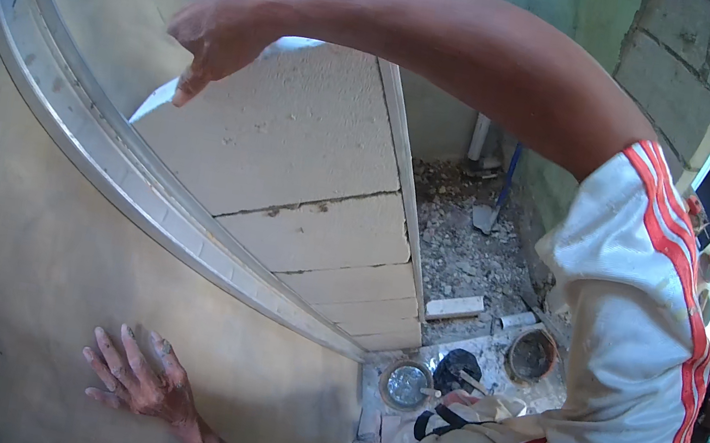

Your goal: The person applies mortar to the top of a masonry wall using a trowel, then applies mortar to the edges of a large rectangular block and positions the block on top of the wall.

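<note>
My left hand (145, 382) lies with fingers spread against a smooth, pale plastered wall (269, 395) at the lower left. My right arm reaches across the top of the view. My right hand (233, 23) is over the upper edge of a stack of off-white blocks (294, 136), its thumb pointing down beside that edge. Motion blurs this hand, and its other fingers are partly hidden, so I cannot tell whether it holds anything. A long pale grey frame (161, 199) runs diagonally between the blocks and the plastered wall.
Rubble (466, 259) covers the ground beyond the blocks. A shovel (485, 217) with a blue handle leans there. Nearer lie a white block piece (455, 308), a short pipe (517, 320), a round bucket (532, 354) and a bowl (407, 385). A grey block wall (675, 78) rises at right.
</note>
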Motion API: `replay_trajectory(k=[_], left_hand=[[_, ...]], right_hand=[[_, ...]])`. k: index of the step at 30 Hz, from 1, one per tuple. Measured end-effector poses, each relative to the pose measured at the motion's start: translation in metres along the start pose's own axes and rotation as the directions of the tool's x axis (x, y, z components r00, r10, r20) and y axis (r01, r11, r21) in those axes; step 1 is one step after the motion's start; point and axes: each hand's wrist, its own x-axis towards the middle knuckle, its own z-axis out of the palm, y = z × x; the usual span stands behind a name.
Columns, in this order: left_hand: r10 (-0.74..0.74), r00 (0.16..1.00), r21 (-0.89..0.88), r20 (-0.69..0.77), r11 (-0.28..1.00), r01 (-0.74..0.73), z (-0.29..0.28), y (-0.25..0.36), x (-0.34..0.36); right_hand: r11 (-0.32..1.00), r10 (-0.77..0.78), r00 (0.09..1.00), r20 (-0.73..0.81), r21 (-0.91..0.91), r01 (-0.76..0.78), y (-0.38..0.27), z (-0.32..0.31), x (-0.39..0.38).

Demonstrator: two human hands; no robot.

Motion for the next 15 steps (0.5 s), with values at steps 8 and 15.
replay_trajectory(k=[8,15], left_hand=[[0.009,1.0,-0.029,-0.023,1.0,-0.009,-0.007,-0.006,0.003],[-0.185,0.98,-0.745,-0.073,0.663,0.07,-0.041,0.065,0.103]], right_hand=[[0.994,0.06,0.513,-0.856,0.098,0.046,0.043,0.023,-0.14],[0.812,0.504,0.463,-0.729,0.583,0.034,0.03,0.196,-0.181]])
